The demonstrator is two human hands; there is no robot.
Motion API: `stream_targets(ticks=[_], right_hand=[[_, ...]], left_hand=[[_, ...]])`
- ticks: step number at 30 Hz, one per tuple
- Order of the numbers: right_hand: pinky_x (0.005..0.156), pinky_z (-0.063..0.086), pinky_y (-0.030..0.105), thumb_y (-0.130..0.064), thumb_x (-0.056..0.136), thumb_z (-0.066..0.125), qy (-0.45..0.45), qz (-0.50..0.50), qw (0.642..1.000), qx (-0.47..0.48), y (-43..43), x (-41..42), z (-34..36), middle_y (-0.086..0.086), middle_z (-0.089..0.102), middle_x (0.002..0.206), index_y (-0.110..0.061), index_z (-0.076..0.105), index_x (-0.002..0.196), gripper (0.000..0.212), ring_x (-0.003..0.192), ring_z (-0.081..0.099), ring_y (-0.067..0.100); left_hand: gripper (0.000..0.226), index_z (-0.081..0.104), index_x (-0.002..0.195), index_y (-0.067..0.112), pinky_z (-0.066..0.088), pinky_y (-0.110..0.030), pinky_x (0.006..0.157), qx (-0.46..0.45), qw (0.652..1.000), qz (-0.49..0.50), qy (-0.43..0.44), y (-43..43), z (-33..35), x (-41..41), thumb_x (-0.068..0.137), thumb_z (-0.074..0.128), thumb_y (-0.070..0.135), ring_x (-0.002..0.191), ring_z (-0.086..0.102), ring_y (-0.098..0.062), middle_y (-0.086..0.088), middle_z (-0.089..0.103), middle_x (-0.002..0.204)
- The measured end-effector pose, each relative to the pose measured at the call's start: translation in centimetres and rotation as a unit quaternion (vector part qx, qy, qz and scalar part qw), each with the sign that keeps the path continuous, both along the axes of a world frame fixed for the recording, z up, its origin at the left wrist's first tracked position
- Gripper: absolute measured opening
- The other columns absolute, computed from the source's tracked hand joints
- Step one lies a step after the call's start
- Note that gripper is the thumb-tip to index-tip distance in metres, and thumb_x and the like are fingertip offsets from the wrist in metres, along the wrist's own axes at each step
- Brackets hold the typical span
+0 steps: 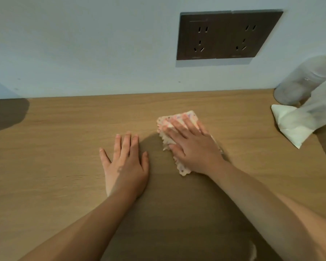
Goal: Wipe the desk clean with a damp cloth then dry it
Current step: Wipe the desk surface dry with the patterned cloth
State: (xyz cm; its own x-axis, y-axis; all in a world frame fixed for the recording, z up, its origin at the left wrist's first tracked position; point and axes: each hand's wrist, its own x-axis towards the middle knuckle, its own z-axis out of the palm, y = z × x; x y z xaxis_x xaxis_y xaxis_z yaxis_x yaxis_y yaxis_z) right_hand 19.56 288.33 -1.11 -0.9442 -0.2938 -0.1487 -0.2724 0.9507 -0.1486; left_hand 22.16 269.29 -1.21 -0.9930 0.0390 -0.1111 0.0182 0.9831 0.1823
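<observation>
Stretching across the lower view, a light wood-grain table (45, 147) meets a pale wall (83, 53) that carries a dark double socket panel (228, 34) to the right of centre. Shadow covers the table between the two forearms and at its far left edge.

The cloth (179, 118), pale with a small pink and multicoloured print, lies on the table right of centre, nearer the wall than the person. Its long axis runs from the person toward the wall, and its squared far end points at the wall. The right hand (192, 147) lies flat on top of it, fingers straight and slightly fanned, pressing it down. The left hand (126, 166) rests palm-down on the bare wood just beside the cloth, not touching it, fingers straight and close together, thumb spread out.

The right hand hides most of the cloth; only its far end and ragged left edge show. At the far right, a translucent cylindrical container (305, 80) and a white folded sheet (290, 129) are blurred and partly cut off by the frame, so their details cannot be made out.
</observation>
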Motion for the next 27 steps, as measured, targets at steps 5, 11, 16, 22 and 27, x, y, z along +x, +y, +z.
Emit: stream_targets(ticks=[5, 11, 16, 22, 27], right_hand=[[0.115, -0.003, 0.048, -0.046, 0.097, 0.009, -0.001, -0.335, 0.942, 0.02, 9.2, -2.3, -0.2, -0.001, -0.001, 0.158, -0.03, 0.003, 0.15, 0.056, 0.144, -0.005, 0.026], [0.114, -0.006, 0.046, -0.05, 0.093, 0.002, -0.009, -0.077, 0.997, -0.017, -1.5, 3.5, 0.1, -0.01, -0.012, 0.155, -0.034, -0.004, 0.148, 0.057, 0.142, -0.016, 0.021], [0.115, 0.003, 0.046, -0.04, 0.098, 0.018, 0.016, -0.12, 0.992, 0.021, 2.7, 3.1, 1.0, -0.006, -0.002, 0.157, -0.031, 0.004, 0.149, 0.054, 0.14, -0.012, 0.021], [0.115, -0.007, 0.046, -0.051, 0.096, 0.01, -0.021, -0.28, 0.959, 0.031, 3.2, 5.3, 0.5, -0.003, -0.014, 0.156, -0.032, -0.009, 0.147, 0.058, 0.142, -0.015, 0.024], [0.111, 0.004, 0.045, -0.046, 0.093, 0.02, 0.003, 0.045, 0.999, -0.004, -1.0, 11.6, 0.4, -0.004, 0.021, 0.155, -0.033, 0.025, 0.145, 0.054, 0.142, 0.017, 0.026]], left_hand=[[0.058, 0.01, 0.149, 0.026, -0.005, -0.052, 0.113, -0.009, 1.0, 0.006, -0.001, 0.1, 0.2, 0.0, 0.095, 0.02, 0.045, 0.143, -0.006, -0.013, 0.007, 0.006, 0.157], [0.057, 0.009, 0.149, 0.025, -0.004, -0.052, 0.114, -0.014, 1.0, 0.005, 0.0, 0.1, 0.2, 0.1, 0.096, 0.019, 0.044, 0.144, -0.006, -0.014, 0.006, 0.004, 0.157], [0.056, 0.008, 0.149, 0.026, -0.004, -0.051, 0.114, -0.026, 1.0, 0.0, -0.002, 0.1, 0.1, 0.0, 0.097, 0.016, 0.045, 0.143, -0.007, -0.013, 0.006, 0.003, 0.157], [0.055, 0.013, 0.148, 0.024, 0.002, -0.055, 0.113, -0.043, 0.999, -0.019, 0.005, 0.2, 0.2, 0.3, 0.097, 0.016, 0.043, 0.144, -0.003, -0.019, 0.002, 0.009, 0.157], [0.053, 0.02, 0.147, 0.026, 0.004, -0.057, 0.112, -0.082, 0.996, -0.042, 0.012, 0.4, 0.8, 0.6, 0.097, 0.017, 0.042, 0.144, 0.006, -0.024, -0.001, 0.018, 0.155]])
